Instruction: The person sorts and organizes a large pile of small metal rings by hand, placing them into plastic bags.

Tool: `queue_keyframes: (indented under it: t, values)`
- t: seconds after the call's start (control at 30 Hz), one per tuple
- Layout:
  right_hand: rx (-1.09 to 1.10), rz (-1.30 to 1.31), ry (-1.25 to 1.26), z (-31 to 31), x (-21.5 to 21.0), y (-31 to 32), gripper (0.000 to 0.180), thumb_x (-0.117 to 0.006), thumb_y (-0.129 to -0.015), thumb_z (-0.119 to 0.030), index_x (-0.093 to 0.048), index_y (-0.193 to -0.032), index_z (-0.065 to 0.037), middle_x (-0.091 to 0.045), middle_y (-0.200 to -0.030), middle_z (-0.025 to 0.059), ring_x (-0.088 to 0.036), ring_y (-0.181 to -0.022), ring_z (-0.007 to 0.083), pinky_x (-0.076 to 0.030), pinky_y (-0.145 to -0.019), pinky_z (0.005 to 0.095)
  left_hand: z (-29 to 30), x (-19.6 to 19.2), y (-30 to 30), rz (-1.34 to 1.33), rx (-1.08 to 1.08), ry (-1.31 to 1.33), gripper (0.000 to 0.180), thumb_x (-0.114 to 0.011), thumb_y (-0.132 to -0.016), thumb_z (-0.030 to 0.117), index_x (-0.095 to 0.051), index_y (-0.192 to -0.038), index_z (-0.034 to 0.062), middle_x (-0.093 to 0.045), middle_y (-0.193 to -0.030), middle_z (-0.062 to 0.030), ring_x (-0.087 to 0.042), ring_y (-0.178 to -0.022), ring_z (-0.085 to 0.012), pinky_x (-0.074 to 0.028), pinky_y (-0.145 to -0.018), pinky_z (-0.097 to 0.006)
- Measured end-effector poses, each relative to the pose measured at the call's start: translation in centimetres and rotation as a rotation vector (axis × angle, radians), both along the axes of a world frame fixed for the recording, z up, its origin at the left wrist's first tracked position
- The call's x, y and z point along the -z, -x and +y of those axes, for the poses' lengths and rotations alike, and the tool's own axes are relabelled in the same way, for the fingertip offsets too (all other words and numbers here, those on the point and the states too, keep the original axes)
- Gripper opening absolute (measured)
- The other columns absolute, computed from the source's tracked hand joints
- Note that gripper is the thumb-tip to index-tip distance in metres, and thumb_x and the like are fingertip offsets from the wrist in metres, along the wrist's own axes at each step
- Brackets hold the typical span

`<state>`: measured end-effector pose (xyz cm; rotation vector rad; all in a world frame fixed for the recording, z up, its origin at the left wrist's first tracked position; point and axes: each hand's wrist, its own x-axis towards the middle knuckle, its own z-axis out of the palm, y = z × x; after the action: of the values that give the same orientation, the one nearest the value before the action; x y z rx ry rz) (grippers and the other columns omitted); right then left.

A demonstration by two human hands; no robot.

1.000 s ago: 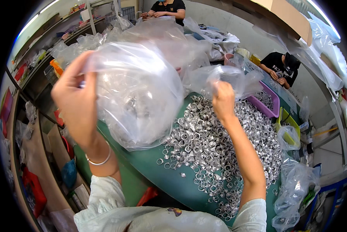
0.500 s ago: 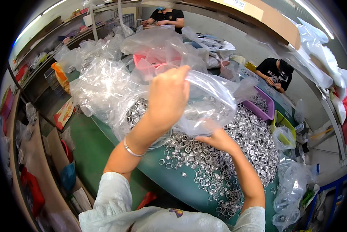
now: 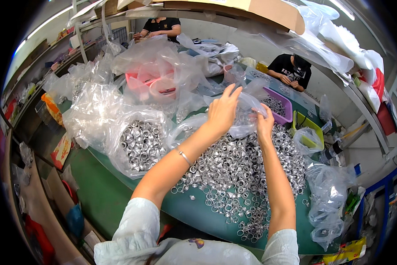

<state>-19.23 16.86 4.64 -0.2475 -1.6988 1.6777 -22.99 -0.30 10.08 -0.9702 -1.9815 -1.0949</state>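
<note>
right grip (image 3: 264, 125) moved forward | pinches clear bag (image 3: 243, 120) between grips | left grip (image 3: 222, 113): closure unclear

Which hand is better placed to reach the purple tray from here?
Probably the right hand: it is close to the purple tray, while the left hand sits farther off, with part of the clear plastic bag between the two hands.

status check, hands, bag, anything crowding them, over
Left hand at clear bag, hold unclear; right hand pinching its edge. Loose rings heaped either side of right forearm. Ring-filled bag left of left forearm, purple tray just beyond right hand.
</note>
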Motion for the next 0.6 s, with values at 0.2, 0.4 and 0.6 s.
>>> queue_keyframes:
  t: [0.2,0.4,0.6]
  values:
    - [0.013,-0.346,-0.45,4.9,4.9,5.1,0.051,-0.068,-0.07,-0.021,-0.049,-0.109,0.004,-0.059,-0.097,0.0179,-0.058,-0.086,0.0249,-0.045,-0.076,0.0329,-3.1,4.0,-1.0,-0.127,0.013,0.133,0.027,-0.056,-0.078,0.008,-0.056,-0.105,0.0101,-0.055,-0.108,-0.0054,-0.059,-0.075,-0.0318,-0.048,-0.063,-0.039]
    - [-0.07,-0.404,-0.283,2.7,1.7,2.1,0.083,-0.078,-0.062,-0.027,-0.034,-0.123,0.006,-0.048,-0.11,0.0183,-0.051,-0.095,0.0236,-0.043,-0.079,0.0317,-6.5,6.4,-4.4,-1.138,0.549,-0.221,0.023,-0.049,-0.089,0.015,-0.056,-0.103,-0.0013,-0.056,-0.095,-0.0067,-0.046,-0.059,-0.0025,-0.035,-0.048,-0.014]
    - [-0.175,-0.275,-0.381,-4.7,0.4,-11.4,0.037,-0.061,-0.078,-0.013,-0.05,-0.111,0.0,-0.057,-0.097,0.0066,-0.051,-0.086,0.0135,-0.042,-0.072,0.0266,-8.4,10.5,-10.0,-2.153,1.029,-0.987,0.04,-0.039,-0.092,0.02,-0.039,-0.12,-0.0085,-0.051,-0.103,-0.0155,-0.051,-0.082,-0.0163,-0.045,-0.067,-0.024]
